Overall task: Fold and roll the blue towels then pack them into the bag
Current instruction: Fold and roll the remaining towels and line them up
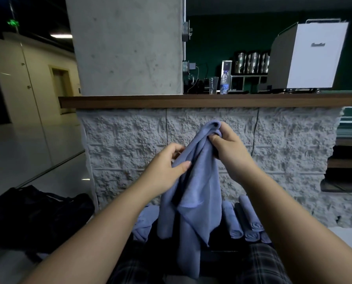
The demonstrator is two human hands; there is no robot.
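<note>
We hold one blue towel (193,191) up in front of the stone counter (212,144), so that it hangs unfolded and bunched from just below the wooden ledge (191,101) down past our knees. Our right hand (230,148) grips the top of the towel, fingers and thumb curled round a gathered wad of cloth close to the counter face. Our left hand (166,167) is lower and to the left of it, pinching an edge of the same towel between thumb and fingers, so both hands are grasping cloth and neither is free.

At the foot of the counter, right of the hanging towel, lie rolled towels (246,226) side by side, their spiral ends turned toward us. On the left of the hanging towel, also near the counter's base, sits a loose heap of towels (145,222) not yet rolled. Further left of the counter, on the pale floor, lies a black bag (36,218), slumped and well apart from the towels; we cannot tell whether it is open.

On top of the counter stand a water bottle (224,83) and a glass (213,84) just beside it, with a white machine (314,56) to their right. A concrete pillar (126,44) rises behind the counter's left end.
</note>
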